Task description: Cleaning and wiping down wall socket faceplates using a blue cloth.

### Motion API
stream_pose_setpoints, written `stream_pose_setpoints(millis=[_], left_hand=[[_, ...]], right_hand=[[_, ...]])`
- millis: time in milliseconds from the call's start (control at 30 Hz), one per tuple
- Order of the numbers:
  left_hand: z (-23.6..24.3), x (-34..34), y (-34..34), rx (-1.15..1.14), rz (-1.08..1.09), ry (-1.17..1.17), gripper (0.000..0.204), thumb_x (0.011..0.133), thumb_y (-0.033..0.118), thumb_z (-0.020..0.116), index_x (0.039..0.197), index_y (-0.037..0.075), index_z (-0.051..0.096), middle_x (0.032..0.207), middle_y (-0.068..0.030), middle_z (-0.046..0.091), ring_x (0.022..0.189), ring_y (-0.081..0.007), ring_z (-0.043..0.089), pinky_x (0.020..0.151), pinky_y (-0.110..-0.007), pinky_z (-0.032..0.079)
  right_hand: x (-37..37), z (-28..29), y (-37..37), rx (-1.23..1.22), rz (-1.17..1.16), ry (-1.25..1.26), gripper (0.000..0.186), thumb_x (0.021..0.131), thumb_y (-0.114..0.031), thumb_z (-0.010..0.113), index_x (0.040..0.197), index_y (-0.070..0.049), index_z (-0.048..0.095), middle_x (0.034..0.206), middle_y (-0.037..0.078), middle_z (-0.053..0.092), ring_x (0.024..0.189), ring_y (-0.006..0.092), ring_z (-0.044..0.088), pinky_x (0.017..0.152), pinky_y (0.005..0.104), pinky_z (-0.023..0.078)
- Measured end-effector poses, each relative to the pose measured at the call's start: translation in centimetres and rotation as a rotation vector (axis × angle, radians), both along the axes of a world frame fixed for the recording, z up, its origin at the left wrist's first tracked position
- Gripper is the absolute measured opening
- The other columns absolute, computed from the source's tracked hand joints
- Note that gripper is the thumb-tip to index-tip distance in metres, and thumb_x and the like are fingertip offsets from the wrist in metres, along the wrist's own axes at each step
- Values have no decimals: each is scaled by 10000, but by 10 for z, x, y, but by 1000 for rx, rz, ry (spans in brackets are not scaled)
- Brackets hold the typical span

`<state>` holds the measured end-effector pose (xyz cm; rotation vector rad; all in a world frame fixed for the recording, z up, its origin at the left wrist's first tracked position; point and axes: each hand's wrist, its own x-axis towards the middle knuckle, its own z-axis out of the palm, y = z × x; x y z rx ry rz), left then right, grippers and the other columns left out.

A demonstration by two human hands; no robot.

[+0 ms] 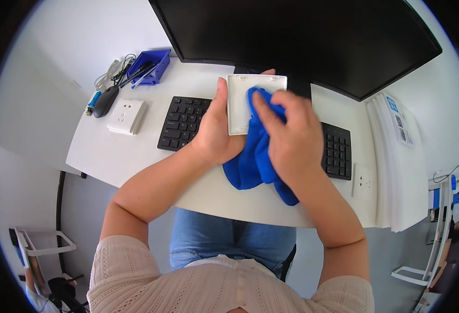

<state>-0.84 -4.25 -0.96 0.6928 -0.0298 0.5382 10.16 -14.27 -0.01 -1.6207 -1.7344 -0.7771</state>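
Observation:
A shallow white square plastic cover point(237, 110), its rimmed hollow side facing up, is held over the keyboard point(181, 123) in the middle of the desk. My left hand point(215, 130) grips it by the left edge, thumb along the side and fingers underneath. With my right hand point(296, 133) I pinch a blue cloth point(250, 161) and press it against the cover's inner face. The rest of the cloth hangs down over the desk's front edge. Slight blur shows on the right fingers.
A large black monitor point(302, 39) stands behind. Left are white wall sockets point(127, 116), a black mouse point(105, 101) and a blue bin point(160, 63) with pens and cables beside it. On the right, a stack of white sheets point(394, 172) and another socket point(362, 180) lie near the edge.

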Motion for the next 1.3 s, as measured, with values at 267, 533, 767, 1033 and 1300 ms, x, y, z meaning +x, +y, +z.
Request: stream_pose_setpoints(millis=[267, 533, 767, 1033, 1300], left_hand=[[3, -2, 1, 111, -9, 33, 830, 948, 704, 154, 1503, 104, 299, 1372, -185, 503, 1267, -319, 498, 1092, -442, 386], [9, -3, 24, 236, 100, -45, 904, 910, 746, 283, 1503, 64, 274, 1348, -246, 519, 1233, -330, 536, 1059, -409, 428], [4, 1, 2, 174, 74, 100, 892, 902, 762, 265, 1498, 100, 319, 1433, -135, 466, 1322, -256, 460, 1106, -387, 375], [4, -1, 8, 185, -30, 6, 858, 952, 703, 141, 1474, 53, 345, 1270, -247, 572, 1192, -333, 564, 1077, -402, 413], [-3, 3, -12, 111, -101, 78, 754, 983, 654, 147, 1491, 130, 342, 1394, -103, 480, 1323, -250, 443, 1103, -397, 388]], right_hand=[[-15, -6, 3, -10, 169, 59, 360, 766, -109, 655, 1122, -80, 699, 1006, 38, 567, 874, 211, 576, 734, 335, 500], [1, 3, 1, -10, 49, 35, 317, 774, -93, 671, 1084, -116, 734, 1035, 47, 578, 912, 223, 573, 766, 344, 498], [3, -1, 1, 48, -53, 5, 389, 766, -81, 660, 1153, -89, 696, 1047, 56, 574, 924, 239, 568, 772, 337, 499], [-11, -4, 2, 21, 207, -16, 338, 760, -121, 669, 1092, -109, 726, 1016, 20, 579, 880, 200, 578, 744, 320, 500], [-1, -7, 3, 97, 39, 3, 363, 776, -111, 662, 1134, -135, 715, 1028, 29, 559, 918, 211, 568, 761, 332, 491]])
